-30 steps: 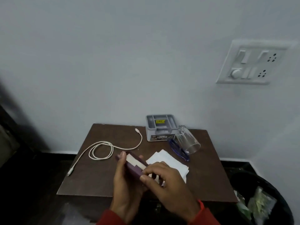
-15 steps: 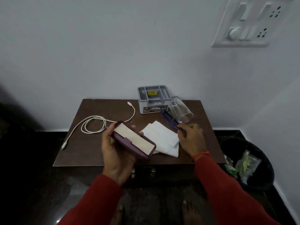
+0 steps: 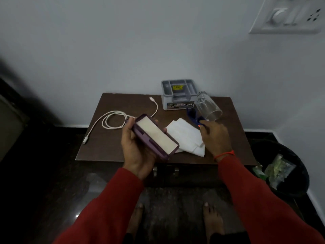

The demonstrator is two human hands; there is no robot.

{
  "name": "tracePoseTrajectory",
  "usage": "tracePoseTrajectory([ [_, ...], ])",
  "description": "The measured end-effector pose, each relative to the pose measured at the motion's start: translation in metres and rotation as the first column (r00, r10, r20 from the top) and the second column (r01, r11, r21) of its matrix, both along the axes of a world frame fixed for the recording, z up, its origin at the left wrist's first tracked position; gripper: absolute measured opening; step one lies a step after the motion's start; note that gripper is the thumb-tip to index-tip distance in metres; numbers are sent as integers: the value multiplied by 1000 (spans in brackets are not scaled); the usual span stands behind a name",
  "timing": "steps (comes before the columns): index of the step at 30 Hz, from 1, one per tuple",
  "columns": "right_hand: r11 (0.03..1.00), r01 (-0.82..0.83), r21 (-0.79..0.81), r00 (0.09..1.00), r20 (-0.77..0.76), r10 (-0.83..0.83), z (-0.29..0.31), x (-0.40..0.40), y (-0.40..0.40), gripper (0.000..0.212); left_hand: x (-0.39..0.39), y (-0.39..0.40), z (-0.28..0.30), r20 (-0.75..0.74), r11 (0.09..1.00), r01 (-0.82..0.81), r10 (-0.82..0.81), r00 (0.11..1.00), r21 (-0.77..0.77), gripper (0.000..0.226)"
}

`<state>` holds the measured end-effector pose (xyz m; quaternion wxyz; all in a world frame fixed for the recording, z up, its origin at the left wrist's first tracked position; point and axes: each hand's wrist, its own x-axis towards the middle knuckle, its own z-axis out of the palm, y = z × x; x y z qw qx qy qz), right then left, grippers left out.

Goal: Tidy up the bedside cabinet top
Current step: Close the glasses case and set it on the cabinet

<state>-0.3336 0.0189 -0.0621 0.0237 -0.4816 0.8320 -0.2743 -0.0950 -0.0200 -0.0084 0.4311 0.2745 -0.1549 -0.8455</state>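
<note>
My left hand [image 3: 136, 148] holds an open purple glasses case [image 3: 154, 136] with a pale lining, above the front of the brown cabinet top [image 3: 109, 143]. My right hand [image 3: 215, 136] grips the near end of the blue glasses [image 3: 192, 115], which lie beside a clear glass [image 3: 208, 107] tipped on its side. White folded tissues [image 3: 186, 136] lie between my hands. A white charging cable [image 3: 112, 120] is coiled at the left. A grey organiser tray [image 3: 177, 94] stands at the back against the wall.
A black waste bin [image 3: 288, 171] with wrappers in it stands on the floor to the right of the cabinet. A switch panel [image 3: 288, 14] is on the wall at the upper right. My bare feet [image 3: 212, 219] stand in front of the cabinet.
My right hand left the case and moved right onto the blue glasses. The case now lies open in my left hand alone. The view tilted downward.
</note>
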Motion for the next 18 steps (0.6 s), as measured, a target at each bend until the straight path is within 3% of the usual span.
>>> tracePoseTrajectory([
  [4, 969, -2, -246, 995, 95, 26, 29, 21, 8, 22, 5, -5, -2, -49, 1000, 7, -7, 999, -8, 64],
  [8, 915, -23, -402, 925, 339, 172, 74, 54, 24, 20, 8, -6, 1, -56, 999, -32, 31, 998, -16, 66],
  [11, 908, -115, -402, 812, 488, 319, 87, 87, 43, 20, 7, -3, 5, -58, 998, -57, 55, 997, -25, 63],
  [15, 923, -176, -343, 712, 603, 360, 76, 113, 52, 20, 2, 5, 6, -81, 998, -35, 31, 996, -51, 64],
  [18, 940, -175, -293, 708, 626, 328, 71, 114, 48, 27, 1, 5, 5, -51, 997, -65, 62, 997, -46, 65],
])
